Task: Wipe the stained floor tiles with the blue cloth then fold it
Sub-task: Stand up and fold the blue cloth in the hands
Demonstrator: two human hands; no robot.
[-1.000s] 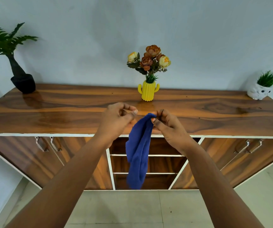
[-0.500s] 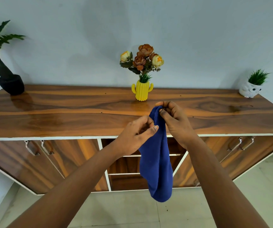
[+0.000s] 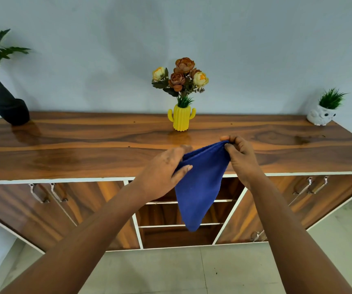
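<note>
— How did the blue cloth (image 3: 200, 183) look likely to handle?

— Soft and light, I'd judge. It hung limp in the air before the wooden sideboard (image 3: 86, 149), sagging to a point over the open shelves. Its top corners seemed the best places to take hold.

— And the hands?

— The right hand (image 3: 242, 158) was raised, fingertips pinched shut on the upper corner. The left hand (image 3: 162, 172) sat lower, thumb and fingers closed loosely around the other top edge, both arms reaching forward.
</note>
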